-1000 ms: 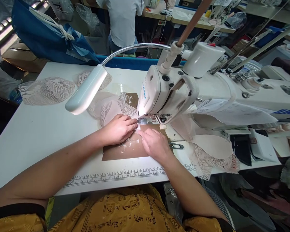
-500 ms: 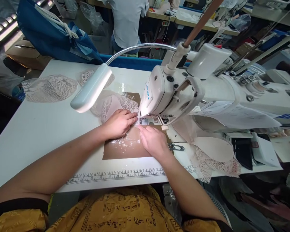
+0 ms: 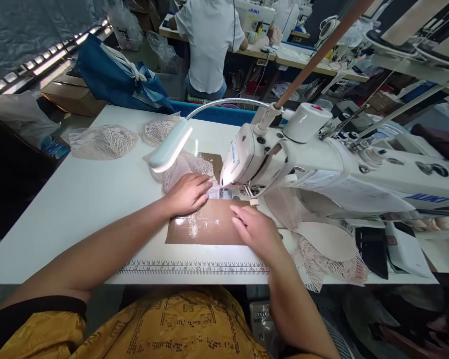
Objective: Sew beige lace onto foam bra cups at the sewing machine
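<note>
My left hand (image 3: 190, 193) lies flat, fingers stretched, on a pale lace cup piece (image 3: 183, 167) beside the needle area of a white sewing machine (image 3: 243, 159). Under both hands is a brown board (image 3: 194, 229) with shiny tape on it. My right hand (image 3: 260, 232) is over the board's right end, apart from the lace; its index finger and thumb point left with a gap between them. Its other fingers are partly hidden, and I see nothing held in it.
A lamp (image 3: 171, 145) on a bendy metal neck hangs above the lace. More lace pieces (image 3: 105, 142) lie on the white table (image 3: 108, 199). A beige cup piece (image 3: 325, 241) on lace is at the right. A printed ruler (image 3: 194, 268) runs along the front edge. Another person (image 3: 209, 45) sits beyond.
My right hand has drawn back from the needle area, to the right and toward me. It now covers the spot where thread snips showed. My left hand stays on the lace. The view has shifted.
</note>
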Action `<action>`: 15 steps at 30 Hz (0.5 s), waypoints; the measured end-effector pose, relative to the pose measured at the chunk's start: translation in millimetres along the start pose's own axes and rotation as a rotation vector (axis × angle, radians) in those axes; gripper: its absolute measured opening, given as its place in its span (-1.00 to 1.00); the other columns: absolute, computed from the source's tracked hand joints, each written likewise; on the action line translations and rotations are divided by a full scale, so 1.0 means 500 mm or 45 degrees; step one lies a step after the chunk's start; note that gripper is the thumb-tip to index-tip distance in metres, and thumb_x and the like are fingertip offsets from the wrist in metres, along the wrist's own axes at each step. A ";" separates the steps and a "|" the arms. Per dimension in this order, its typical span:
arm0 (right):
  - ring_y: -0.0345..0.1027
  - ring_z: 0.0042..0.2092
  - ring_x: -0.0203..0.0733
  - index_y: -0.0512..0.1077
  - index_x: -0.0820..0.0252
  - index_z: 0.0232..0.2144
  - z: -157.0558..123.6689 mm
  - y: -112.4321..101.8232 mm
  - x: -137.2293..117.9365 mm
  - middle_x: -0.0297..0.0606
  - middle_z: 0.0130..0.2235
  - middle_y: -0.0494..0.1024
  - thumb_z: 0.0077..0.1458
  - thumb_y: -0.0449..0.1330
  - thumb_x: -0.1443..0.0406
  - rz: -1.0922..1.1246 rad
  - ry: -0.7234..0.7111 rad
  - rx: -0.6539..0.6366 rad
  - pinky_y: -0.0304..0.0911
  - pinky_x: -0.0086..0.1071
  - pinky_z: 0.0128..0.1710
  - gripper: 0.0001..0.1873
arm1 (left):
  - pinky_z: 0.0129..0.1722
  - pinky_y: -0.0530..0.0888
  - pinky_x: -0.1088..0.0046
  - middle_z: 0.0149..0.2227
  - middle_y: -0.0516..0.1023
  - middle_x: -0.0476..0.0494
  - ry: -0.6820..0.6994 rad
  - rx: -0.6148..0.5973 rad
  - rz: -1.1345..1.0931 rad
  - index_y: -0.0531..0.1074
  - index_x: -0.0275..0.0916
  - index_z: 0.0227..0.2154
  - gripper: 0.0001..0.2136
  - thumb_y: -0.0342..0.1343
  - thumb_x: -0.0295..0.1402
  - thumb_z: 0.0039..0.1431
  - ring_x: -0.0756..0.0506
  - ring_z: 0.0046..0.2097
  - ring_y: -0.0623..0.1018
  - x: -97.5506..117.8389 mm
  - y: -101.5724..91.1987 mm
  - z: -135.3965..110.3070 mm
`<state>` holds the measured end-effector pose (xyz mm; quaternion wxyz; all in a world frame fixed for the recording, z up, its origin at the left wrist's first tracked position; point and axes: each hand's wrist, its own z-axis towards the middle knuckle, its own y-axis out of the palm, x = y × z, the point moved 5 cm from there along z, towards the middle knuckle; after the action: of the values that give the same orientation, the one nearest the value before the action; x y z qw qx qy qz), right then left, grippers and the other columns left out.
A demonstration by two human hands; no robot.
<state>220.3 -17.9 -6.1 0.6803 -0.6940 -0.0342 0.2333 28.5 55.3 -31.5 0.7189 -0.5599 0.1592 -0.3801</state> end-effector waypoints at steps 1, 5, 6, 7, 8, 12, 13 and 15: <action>0.46 -0.11 -0.14 0.41 0.16 0.10 -0.014 -0.013 0.010 -0.19 -0.03 0.57 0.28 0.02 0.30 -0.044 0.047 -0.009 0.31 -0.34 -0.25 -0.62 | 0.09 0.37 0.05 0.15 0.42 -0.39 -0.014 0.005 -0.002 0.43 -0.35 0.08 -0.61 -0.04 -0.27 0.29 -0.32 0.10 0.44 0.000 -0.001 -0.002; 0.44 -0.09 -0.02 0.43 0.27 0.06 -0.069 -0.034 0.047 -0.09 -0.07 0.55 0.19 0.09 0.40 -0.330 0.178 -0.108 0.31 -0.29 -0.25 -0.61 | 0.10 0.37 0.07 0.13 0.44 -0.38 -0.085 0.028 -0.023 0.44 -0.36 0.05 -0.62 -0.03 -0.26 0.28 -0.31 0.10 0.44 -0.010 -0.006 -0.003; 0.43 -0.08 -0.01 0.44 0.28 0.04 -0.078 -0.030 0.053 -0.08 -0.08 0.55 0.17 0.09 0.42 -0.380 0.180 -0.140 0.31 -0.28 -0.23 -0.62 | 0.09 0.38 0.08 0.11 0.46 -0.37 -0.115 0.020 -0.047 0.46 -0.35 0.03 -0.63 -0.03 -0.28 0.28 -0.31 0.09 0.44 -0.016 -0.008 -0.001; 0.43 -0.08 -0.02 0.45 0.28 0.02 -0.085 -0.024 0.058 -0.07 -0.08 0.54 0.16 0.08 0.45 -0.418 0.171 -0.165 0.31 -0.28 -0.21 -0.62 | 0.08 0.38 0.08 0.09 0.48 -0.36 -0.150 0.004 -0.082 0.49 -0.35 -0.01 -0.66 -0.03 -0.31 0.27 -0.30 0.08 0.45 -0.022 -0.010 0.000; 0.43 -0.08 -0.03 0.46 0.28 0.01 -0.089 -0.017 0.062 -0.07 -0.08 0.54 0.16 0.07 0.47 -0.447 0.155 -0.182 0.31 -0.29 -0.20 -0.62 | 0.07 0.39 0.09 0.06 0.50 -0.35 -0.186 -0.018 -0.122 0.52 -0.34 -0.06 -0.69 -0.03 -0.35 0.26 -0.29 0.07 0.46 -0.028 -0.014 0.000; 0.41 -0.09 -0.03 0.44 0.32 0.04 -0.092 0.004 0.074 -0.05 -0.10 0.53 0.13 0.02 0.54 -0.531 0.071 -0.177 0.32 -0.28 -0.13 -0.55 | -0.11 0.48 0.30 -0.18 0.62 -0.17 -0.231 -0.138 -0.268 0.58 -0.25 -0.27 -0.76 -0.01 -0.43 0.21 -0.16 -0.14 0.56 -0.022 -0.044 -0.021; 0.41 -0.08 -0.03 0.43 0.33 0.05 -0.090 0.008 0.077 -0.05 -0.09 0.53 0.11 0.01 0.56 -0.533 0.053 -0.177 0.32 -0.27 -0.11 -0.52 | -0.16 0.49 0.36 -0.23 0.63 -0.12 -0.195 -0.202 -0.316 0.58 -0.23 -0.28 -0.78 0.01 -0.41 0.21 -0.12 -0.21 0.57 -0.009 -0.053 -0.034; 0.40 -0.07 -0.01 0.42 0.37 0.08 -0.087 0.013 0.083 -0.03 -0.08 0.53 0.09 0.00 0.57 -0.515 0.030 -0.176 0.32 -0.25 -0.06 -0.49 | -0.23 0.49 0.45 -0.28 0.63 -0.06 -0.103 -0.340 -0.430 0.58 -0.19 -0.29 -0.83 0.09 -0.33 0.20 -0.07 -0.28 0.58 0.029 -0.072 -0.065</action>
<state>271.5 -43.8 -25.4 0.6644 -0.7206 -0.1808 0.0811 3.8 19.4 -6.0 0.5701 -0.6837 0.0832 -0.4478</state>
